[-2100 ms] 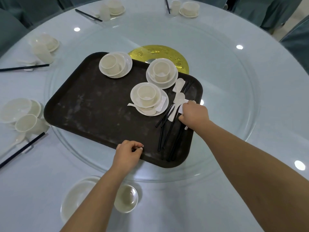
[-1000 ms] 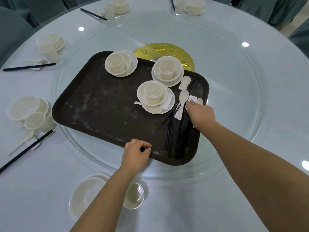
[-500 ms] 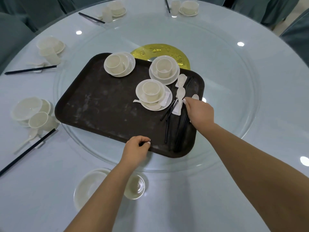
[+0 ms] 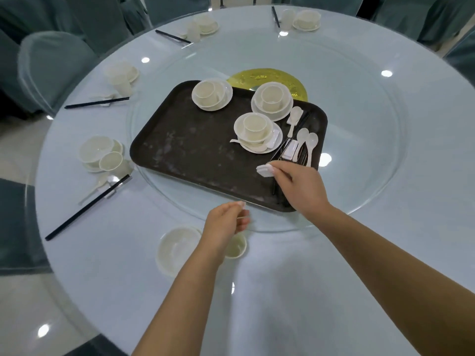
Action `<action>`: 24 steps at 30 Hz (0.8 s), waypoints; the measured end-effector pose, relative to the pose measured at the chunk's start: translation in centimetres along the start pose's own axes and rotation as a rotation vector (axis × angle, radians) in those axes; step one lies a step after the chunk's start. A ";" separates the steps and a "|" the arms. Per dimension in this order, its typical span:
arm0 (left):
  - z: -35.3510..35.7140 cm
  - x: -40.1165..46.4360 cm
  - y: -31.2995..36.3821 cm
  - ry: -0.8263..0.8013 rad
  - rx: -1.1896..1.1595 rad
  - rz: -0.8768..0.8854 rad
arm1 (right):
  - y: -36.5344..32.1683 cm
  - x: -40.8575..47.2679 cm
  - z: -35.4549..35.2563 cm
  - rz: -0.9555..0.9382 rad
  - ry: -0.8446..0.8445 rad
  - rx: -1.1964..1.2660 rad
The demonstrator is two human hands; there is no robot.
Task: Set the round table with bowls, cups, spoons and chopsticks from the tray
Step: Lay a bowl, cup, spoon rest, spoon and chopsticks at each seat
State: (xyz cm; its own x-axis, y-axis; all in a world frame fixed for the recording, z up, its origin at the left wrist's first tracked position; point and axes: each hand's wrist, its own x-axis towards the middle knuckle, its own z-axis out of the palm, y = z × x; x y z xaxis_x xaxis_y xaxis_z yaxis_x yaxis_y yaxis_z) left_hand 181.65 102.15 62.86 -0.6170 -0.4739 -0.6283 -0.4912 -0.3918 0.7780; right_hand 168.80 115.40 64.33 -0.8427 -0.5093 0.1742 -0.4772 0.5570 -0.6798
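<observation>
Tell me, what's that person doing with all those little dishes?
A person is setting a big round table. The right hand pinches a small white chopstick rest above the dark tray, where three bowl-and-cup sets, spoons and chopsticks wait. The left hand hovers near the tray's edge, holding nothing. Several places are already laid.

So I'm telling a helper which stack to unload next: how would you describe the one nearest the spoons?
Find the dark tray on the glass turntable. Three white bowl-and-cup stacks sit on it; take the stack nearest the person. Only this one has a spoon tucked under it.
</observation>
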 end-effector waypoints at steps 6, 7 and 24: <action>-3.2 -2.3 -1.0 -0.064 -0.254 -0.190 | -4.6 -5.0 1.7 -0.016 -0.164 0.318; -3.7 -2.5 -1.3 -0.082 -0.249 -0.202 | -5.1 -5.8 1.9 -0.020 -0.203 0.337; -9.2 -6.4 -7.3 -0.169 -0.454 -0.186 | -5.6 -15.3 5.9 0.600 -0.289 0.742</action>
State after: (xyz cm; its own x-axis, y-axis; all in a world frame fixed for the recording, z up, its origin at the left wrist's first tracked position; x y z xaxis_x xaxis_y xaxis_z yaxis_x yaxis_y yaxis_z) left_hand 194.87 100.76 61.10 -0.6533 -0.2444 -0.7166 -0.3088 -0.7781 0.5470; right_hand 185.80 116.19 61.22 -0.7532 -0.4727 -0.4574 0.3677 0.2740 -0.8887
